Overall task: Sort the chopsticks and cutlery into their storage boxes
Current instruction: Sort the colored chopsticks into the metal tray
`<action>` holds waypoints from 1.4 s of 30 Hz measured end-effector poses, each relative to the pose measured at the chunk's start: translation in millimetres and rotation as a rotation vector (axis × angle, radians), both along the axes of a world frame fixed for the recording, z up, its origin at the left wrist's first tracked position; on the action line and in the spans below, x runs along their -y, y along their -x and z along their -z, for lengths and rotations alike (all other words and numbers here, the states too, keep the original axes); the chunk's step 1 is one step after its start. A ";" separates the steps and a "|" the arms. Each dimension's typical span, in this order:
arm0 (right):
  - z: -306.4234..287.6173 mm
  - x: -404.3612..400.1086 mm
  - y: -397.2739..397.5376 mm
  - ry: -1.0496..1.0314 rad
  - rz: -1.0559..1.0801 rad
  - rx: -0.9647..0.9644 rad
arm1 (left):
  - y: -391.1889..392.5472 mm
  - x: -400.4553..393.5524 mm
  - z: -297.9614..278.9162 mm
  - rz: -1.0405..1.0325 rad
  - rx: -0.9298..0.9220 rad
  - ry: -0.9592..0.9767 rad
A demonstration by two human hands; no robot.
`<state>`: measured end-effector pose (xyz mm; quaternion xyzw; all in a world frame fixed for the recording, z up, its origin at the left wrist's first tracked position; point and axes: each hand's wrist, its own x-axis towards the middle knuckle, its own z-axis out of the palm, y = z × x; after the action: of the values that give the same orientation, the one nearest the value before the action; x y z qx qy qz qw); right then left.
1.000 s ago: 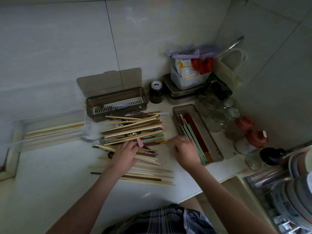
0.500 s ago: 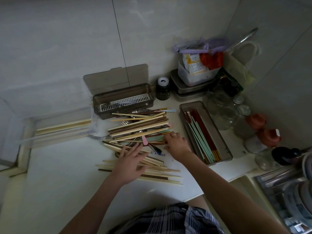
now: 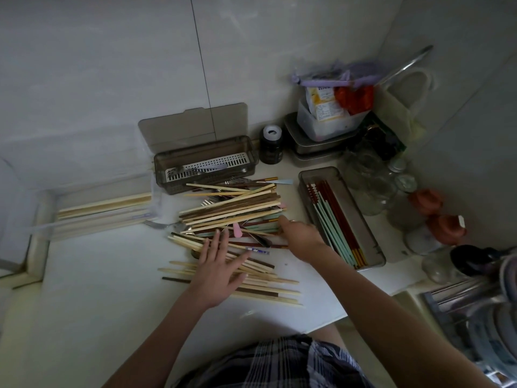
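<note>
since a second ago the right hand has slid from beside the metal tray into the chopstick pile on the tabletop, fingers curled at the green ends, grip unclear; left hand lies open, flat on the lower sticks. best to pin the heap, draw one colour out lengthwise. tray holds green and red chopsticks; grey lidded box cutlery; clear box pale sticks.
</note>
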<state>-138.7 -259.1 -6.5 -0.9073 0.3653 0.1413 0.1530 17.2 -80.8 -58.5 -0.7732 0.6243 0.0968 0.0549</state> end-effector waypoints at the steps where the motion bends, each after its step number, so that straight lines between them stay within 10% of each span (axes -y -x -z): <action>1: -2.7 1.2 1.3 0.012 -0.003 0.014 | 1.2 0.4 -2.0 0.003 -0.006 0.008; 21: -40.4 40.0 78.6 0.468 0.499 0.523 | 2.5 24.1 -20.1 -0.105 -0.172 0.196; 26: -30.0 27.1 100.6 0.547 0.736 0.479 | 9.9 39.5 -26.0 0.018 -0.185 0.465; 33: -9.3 5.3 98.1 0.276 0.611 -0.066 | 18.6 61.9 -26.0 0.161 -0.203 0.209; 42: -27.7 -13.4 75.0 0.399 0.533 0.251 | 16.2 76.3 -34.1 -0.036 0.033 0.165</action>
<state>-213.7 -245.7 21.2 -0.8023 0.5881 -0.0901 0.0480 1.0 -157.1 -24.3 -0.7877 0.6152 0.0331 -0.0003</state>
